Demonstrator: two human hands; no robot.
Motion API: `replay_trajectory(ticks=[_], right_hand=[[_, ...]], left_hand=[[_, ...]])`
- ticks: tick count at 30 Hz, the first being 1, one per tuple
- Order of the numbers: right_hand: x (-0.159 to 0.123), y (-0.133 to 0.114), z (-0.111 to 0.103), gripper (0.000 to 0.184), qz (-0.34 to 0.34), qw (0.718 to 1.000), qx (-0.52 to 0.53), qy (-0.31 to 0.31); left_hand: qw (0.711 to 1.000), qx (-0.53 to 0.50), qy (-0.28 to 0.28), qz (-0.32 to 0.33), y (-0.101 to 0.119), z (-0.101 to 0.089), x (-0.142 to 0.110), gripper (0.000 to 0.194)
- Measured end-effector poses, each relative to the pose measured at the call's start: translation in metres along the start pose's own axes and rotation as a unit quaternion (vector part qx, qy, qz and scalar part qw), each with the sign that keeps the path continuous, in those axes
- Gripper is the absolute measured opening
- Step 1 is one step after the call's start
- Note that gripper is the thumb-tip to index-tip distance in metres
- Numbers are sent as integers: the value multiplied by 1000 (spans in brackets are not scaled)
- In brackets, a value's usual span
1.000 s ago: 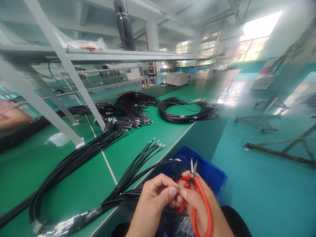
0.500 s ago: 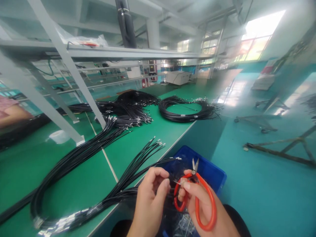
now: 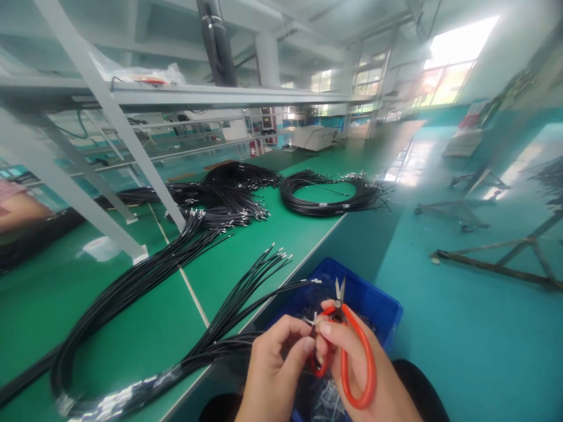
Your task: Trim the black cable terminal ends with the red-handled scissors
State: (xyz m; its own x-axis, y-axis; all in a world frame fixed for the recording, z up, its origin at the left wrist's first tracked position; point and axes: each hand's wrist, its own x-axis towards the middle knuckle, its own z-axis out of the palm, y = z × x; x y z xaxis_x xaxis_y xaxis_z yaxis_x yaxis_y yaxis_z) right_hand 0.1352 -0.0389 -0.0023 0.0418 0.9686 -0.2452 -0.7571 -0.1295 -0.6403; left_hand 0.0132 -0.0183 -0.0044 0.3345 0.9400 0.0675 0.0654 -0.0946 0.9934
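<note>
My left hand [image 3: 281, 363] is closed in a pinch over the table's near edge, beside the blue bin. A thin dark end, seemingly of a black cable [image 3: 313, 332], shows at its fingertips; most of it is hidden. My right hand [image 3: 352, 351] holds scissors [image 3: 358, 363] with red handles, their short blades pointing up and slightly apart. Its thumb and forefinger also pinch by a small whitish piece [image 3: 315, 319], right against the left fingertips. Under my left hand runs a bundle of black cables [image 3: 211, 351], lying along the green table, with fanned-out pale-tipped ends above.
Below my hands is a blue bin [image 3: 387, 305] holding whitish scraps [image 3: 328, 398]. A cable coil [image 3: 316, 206] and more cable heaps [image 3: 237, 176] lie farther back on the table. A metal shelf frame [image 3: 118, 129] rises at left, where a person's arm [image 3: 21, 208] shows.
My left hand has moved right and a little down, so its fingertips now meet the right hand's. The scissors have shifted slightly left, still in my right hand.
</note>
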Motion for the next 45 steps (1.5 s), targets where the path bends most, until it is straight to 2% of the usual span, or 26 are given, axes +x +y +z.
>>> replay_trajectory(ticks=[4, 8, 10, 12, 14, 17, 21, 24, 27, 30, 32, 34, 36, 38, 42, 45], right_hand=[[3, -5, 5, 29, -55, 996, -69, 29], [6, -6, 7, 29, -64, 990, -123, 35], [6, -4, 4, 29, -113, 977, -167, 65], [6, 0, 0, 29, -180, 955, -218, 93], [7, 4, -5, 30, -233, 929, -272, 91], [10, 11, -12, 26, -276, 890, -357, 69], [13, 19, -19, 21, -339, 821, -449, 98], [12, 22, -22, 22, -367, 796, -465, 121], [7, 22, -24, 22, -327, 819, -448, 144], [-7, 18, -24, 28, -244, 882, -390, 102], [-15, 14, -22, 30, -147, 931, -331, 38], [-21, 9, -18, 26, -28, 958, -284, -15], [-21, 5, -15, 23, 65, 960, -268, -41], [-17, 3, -13, 25, 108, 956, -269, -48], [-9, 3, -12, 32, 113, 958, -260, -47], [-7, 4, -12, 33, 113, 957, -265, -25]], left_hand=[[1000, 16, 3, -6, -3, -1, 1, 13], [1000, -18, 5, -16, -4, -1, 2, 16], [999, -37, 17, -26, -4, -1, 3, 17], [999, -36, 18, -34, -5, -2, 4, 17], [999, -22, 16, -35, -5, -2, 5, 17], [999, -8, 21, -34, -3, -1, 6, 17], [999, 7, 21, -35, 2, 3, 3, 15], [998, 22, 47, -32, 1, 4, 3, 15], [996, 1, 89, -31, -3, 1, 5, 14], [994, -34, 100, -31, -6, -1, 9, 12], [993, -41, 107, -29, -6, -1, 11, 9], [992, -33, 122, -25, -6, 0, 11, 8], [991, -16, 134, -17, -6, 1, 10, 8], [990, 2, 138, -10, -6, 2, 9, 8], [990, 42, 135, 4, -5, 5, 8, 7], [989, 70, 131, 16, -5, 7, 7, 7]])
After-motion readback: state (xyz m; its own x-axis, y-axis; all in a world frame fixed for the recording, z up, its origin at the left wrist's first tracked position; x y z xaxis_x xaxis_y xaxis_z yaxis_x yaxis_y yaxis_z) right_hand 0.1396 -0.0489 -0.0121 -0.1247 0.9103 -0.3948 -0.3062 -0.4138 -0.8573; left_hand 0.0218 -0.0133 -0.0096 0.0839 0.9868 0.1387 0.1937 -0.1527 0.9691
